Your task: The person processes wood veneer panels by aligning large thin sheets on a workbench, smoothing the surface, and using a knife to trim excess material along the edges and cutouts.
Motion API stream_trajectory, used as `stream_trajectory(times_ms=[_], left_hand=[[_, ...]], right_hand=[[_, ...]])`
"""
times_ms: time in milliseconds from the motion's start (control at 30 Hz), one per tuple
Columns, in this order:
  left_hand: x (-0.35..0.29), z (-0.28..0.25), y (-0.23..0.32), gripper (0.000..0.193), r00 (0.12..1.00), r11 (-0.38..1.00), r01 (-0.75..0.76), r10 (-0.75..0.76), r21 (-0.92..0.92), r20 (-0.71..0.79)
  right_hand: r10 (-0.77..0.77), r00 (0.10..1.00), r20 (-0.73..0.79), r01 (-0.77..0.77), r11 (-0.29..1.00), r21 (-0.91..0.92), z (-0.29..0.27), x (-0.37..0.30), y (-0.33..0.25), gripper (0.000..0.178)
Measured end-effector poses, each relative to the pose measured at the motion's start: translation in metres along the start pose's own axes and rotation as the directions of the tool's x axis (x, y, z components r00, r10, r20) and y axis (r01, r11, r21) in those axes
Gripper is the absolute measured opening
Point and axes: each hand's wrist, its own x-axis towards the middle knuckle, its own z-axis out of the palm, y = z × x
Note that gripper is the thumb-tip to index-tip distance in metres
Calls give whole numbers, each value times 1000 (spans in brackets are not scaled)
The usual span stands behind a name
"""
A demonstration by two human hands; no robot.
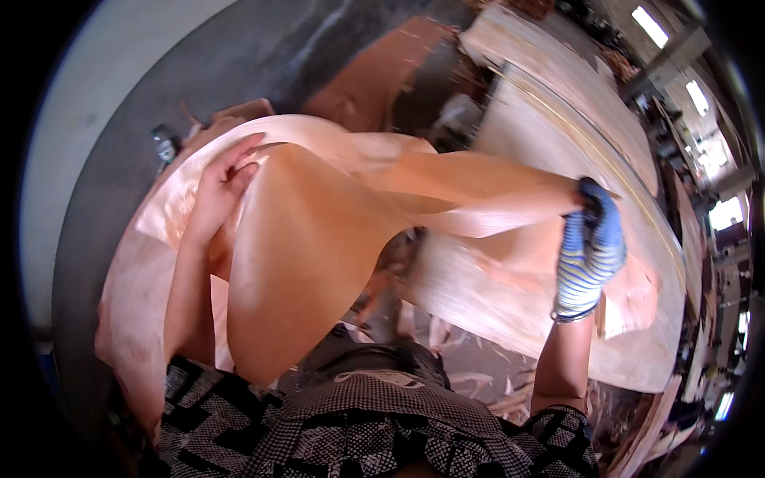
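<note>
A large, thin, orange-tan wood veneer sheet [307, 247] hangs bent and twisted in front of my body. My left hand [225, 185] is bare and holds its upper left edge, with the fingertips partly hidden by the sheet. On the right, my right hand [591, 239], in a blue and white striped glove, is closed on the narrowed far end of the veneer. Between the hands the sheet folds over into a strip. Paler veneer sheets [131, 319] lie beneath and beside it on the left.
A wide stack of pale veneer [550, 119] stands at the right, with a thin yellow line along it. A reddish sheet [374, 72] lies on the grey floor [239, 64] beyond. A small bottle [163, 145] stands at left. Veneer scraps [478, 382] litter the floor near my legs.
</note>
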Motion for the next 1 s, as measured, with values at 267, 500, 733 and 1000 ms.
stream_trajectory(times_ms=[267, 500, 733, 1000], left_hand=[[-168, -322, -229, 32, 758, 935, 327, -173, 137, -629], [-345, -430, -266, 30, 459, 749, 641, -200, 167, -866], [-252, -360, -266, 28, 550, 26, 832, -172, 555, -817], [13, -116, -349, 21, 960, 847, 165, -256, 505, 116]], right_hand=[[-510, 735, 447, 226, 806, 547, 253, -11, -210, 38], [-365, 247, 897, 17, 928, 373, 278, -53, -221, 31], [-204, 239, 949, -48, 974, 221, 289, -84, -134, 31], [-9, 323, 947, -122, 991, 51, 323, -89, -39, 28]])
